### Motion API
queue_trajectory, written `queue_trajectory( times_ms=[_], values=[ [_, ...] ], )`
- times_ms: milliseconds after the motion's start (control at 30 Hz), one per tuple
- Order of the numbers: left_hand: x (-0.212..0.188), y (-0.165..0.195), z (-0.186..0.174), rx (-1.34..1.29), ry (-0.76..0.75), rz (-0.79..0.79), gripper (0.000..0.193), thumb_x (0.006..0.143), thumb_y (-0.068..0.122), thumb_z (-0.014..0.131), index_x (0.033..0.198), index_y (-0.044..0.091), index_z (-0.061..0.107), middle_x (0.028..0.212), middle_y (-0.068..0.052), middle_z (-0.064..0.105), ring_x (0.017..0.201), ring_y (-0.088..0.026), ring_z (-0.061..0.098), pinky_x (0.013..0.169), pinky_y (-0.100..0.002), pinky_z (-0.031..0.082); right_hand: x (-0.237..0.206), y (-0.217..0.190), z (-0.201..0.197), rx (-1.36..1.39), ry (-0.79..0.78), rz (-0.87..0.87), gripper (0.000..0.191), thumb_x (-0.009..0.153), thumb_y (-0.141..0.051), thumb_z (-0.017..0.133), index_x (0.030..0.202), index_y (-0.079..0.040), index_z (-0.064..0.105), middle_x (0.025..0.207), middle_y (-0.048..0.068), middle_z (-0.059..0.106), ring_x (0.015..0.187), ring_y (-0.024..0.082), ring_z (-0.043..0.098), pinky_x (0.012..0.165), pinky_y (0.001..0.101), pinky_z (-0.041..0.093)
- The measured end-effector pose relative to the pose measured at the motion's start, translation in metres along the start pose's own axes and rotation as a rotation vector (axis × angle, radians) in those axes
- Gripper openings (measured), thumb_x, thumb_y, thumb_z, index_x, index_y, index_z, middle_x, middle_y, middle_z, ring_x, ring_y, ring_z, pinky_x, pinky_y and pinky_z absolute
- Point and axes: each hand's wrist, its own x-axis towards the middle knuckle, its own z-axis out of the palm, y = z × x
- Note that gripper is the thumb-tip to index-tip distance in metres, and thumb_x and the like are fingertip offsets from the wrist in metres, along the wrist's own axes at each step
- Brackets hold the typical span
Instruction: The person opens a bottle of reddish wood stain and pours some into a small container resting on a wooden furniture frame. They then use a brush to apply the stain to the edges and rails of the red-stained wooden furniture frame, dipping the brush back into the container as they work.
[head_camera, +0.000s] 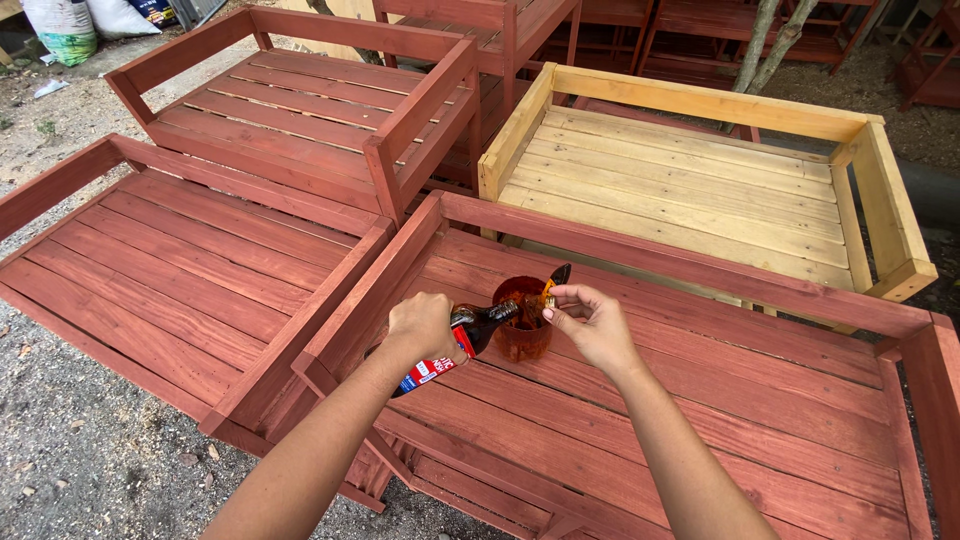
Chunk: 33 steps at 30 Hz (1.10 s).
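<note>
The left hand (425, 325) clenches a dark bottle (470, 335) tipped neck-down over a stained cup (522, 330) standing on the red slatted bench seat (700, 400), so liquid lands inside, while right-hand fingers (565, 300) pinch a brush (552, 282) resting in the cup.

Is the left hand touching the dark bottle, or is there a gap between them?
Touching. The head view shows the left hand wrapped around the dark bottle, which is tilted with its neck over the orange cup.
</note>
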Motion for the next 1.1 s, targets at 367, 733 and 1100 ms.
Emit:
queue_trajectory(
  times_ms=[367, 733, 1100],
  values=[
    [0.004, 0.002, 0.002, -0.033, 0.003, 0.011, 0.069, 0.058, 0.056, 0.095, 0.105, 0.010, 0.074, 0.093, -0.009, 0.077, 0.087, -0.021, 0.076, 0.080, -0.038, 0.063, 0.000, -0.008, 0.002, 0.114, 0.010, 0.097, 0.031, 0.090, -0.013, 0.071, 0.121, -0.013, 0.072, 0.103, 0.003, 0.075, 0.086, 0.011, 0.073, 0.077, 0.0266, 0.064],
    [-0.001, 0.013, -0.010, -0.167, 0.034, 0.022, 0.071, 0.053, 0.057, 0.094, 0.105, 0.013, 0.075, 0.093, -0.008, 0.078, 0.088, -0.020, 0.078, 0.081, -0.039, 0.063, -0.010, 0.005, 0.001, 0.319, 0.028, 0.015, 0.035, 0.086, 0.001, 0.076, 0.120, -0.004, 0.070, 0.107, 0.006, 0.072, 0.095, 0.014, 0.071, 0.085, 0.0277, 0.063],
    [-0.002, 0.006, 0.014, -0.510, 0.123, 0.062, 0.065, 0.053, 0.049, 0.096, 0.110, 0.023, 0.080, 0.100, -0.002, 0.082, 0.093, -0.015, 0.078, 0.090, -0.036, 0.060, 0.008, -0.011, -0.003, 0.235, -0.027, 0.118, 0.032, 0.093, -0.007, 0.069, 0.124, -0.008, 0.068, 0.105, 0.008, 0.074, 0.091, 0.015, 0.073, 0.079, 0.0282, 0.063]
  ],
)
